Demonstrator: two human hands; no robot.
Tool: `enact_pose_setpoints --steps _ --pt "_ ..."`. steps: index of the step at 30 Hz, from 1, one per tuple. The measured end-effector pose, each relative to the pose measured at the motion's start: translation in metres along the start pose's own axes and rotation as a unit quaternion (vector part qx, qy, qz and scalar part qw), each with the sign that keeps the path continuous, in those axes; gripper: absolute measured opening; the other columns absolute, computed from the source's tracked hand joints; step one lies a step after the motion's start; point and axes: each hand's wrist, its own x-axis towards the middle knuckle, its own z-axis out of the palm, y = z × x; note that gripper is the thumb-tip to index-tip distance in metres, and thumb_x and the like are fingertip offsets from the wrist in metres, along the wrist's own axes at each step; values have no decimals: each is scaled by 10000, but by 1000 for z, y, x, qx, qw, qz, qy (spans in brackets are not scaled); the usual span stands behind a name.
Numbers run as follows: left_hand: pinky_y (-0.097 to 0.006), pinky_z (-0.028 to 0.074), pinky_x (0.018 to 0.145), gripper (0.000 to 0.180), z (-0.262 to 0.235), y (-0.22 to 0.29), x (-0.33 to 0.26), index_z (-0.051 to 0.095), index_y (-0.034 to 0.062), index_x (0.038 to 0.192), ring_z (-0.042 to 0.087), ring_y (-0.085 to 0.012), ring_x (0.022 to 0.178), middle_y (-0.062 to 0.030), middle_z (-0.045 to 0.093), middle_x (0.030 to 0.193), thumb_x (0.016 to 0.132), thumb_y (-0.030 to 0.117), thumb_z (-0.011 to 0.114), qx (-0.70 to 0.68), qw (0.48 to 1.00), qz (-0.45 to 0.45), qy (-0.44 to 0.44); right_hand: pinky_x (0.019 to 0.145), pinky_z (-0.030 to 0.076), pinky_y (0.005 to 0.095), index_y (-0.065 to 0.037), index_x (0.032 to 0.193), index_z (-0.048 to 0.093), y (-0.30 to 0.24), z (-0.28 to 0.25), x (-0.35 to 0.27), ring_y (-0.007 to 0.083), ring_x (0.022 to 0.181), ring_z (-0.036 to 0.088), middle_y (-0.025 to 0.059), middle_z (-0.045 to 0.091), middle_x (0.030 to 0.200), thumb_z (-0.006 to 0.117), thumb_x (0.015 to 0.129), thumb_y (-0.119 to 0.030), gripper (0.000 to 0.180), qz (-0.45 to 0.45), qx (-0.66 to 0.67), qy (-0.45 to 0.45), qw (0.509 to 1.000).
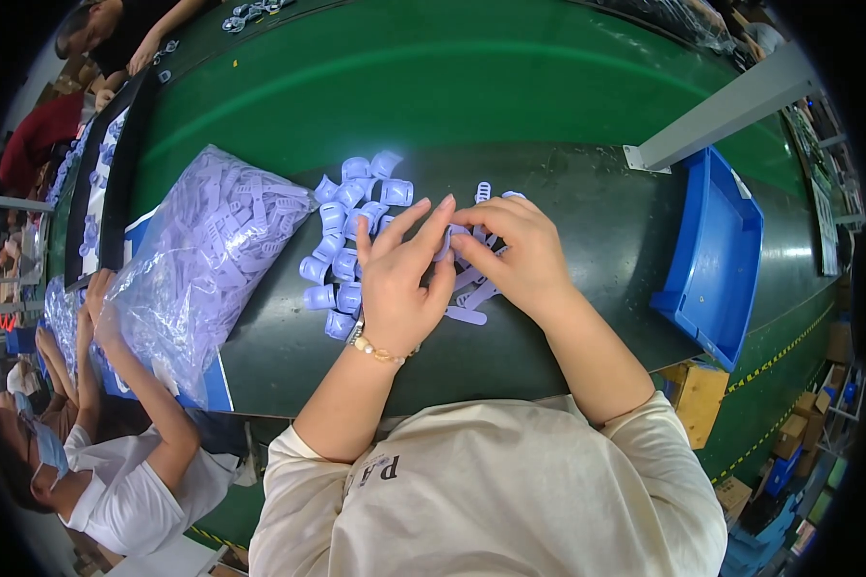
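Note:
My left hand (399, 279) and my right hand (522, 252) meet over the dark worktop, thumbs and index fingers closed on a small lavender plastic piece (443, 246). Fingers cover most of it, so its full shape is hidden. Left of my left hand lies a loose group of curved lavender plastic pieces (331, 217), some touching or overlapping. Flat slotted lavender straps (466, 315) lie beneath and beside my right hand. Another slotted strap (483, 191) shows just beyond my fingertips.
A clear plastic bag (207, 236) full of lavender straps lies at the left. At the right sit a blue plastic bin (707, 260) and a grey post (726, 108). A green conveyor belt (433, 91) runs behind. A co-worker's arm (142, 370) reaches to the bag.

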Motion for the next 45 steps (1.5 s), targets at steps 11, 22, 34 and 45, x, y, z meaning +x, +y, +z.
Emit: enact_pose_setpoints --steps 11,22,34,45 --pt "-550 160 1113 701 3 -6 -5 413 81 1429 629 -217 986 4 672 815 767 85 641 -37 999 -6 12 616 434 310 -107 801 731 2 4 -2 196 685 559 10 627 766 803 663 -109 155 -61 -43 80 994" --pt "-553 166 1108 502 2 -11 -3 575 136 1292 599 -228 1138 -35 712 889 798 77 639 -61 995 -81 14 575 428 313 -141 745 704 2 13 -6 193 662 540 -6 596 728 839 582 -122 212 -165 -83 133 974" --pt "-520 156 1122 371 2 -6 0 657 152 1163 587 -207 1170 -67 723 935 804 62 636 -67 995 -70 27 572 415 296 -139 751 694 2 12 -5 169 640 529 -19 590 722 836 594 -127 212 -206 -115 165 958" --pt "-512 161 1124 338 1 -4 0 677 140 1131 621 -219 1109 -90 701 1066 807 56 632 -60 996 -64 36 586 419 306 -134 739 700 0 12 -5 179 640 535 -9 589 712 832 600 -106 193 -162 -80 147 973"
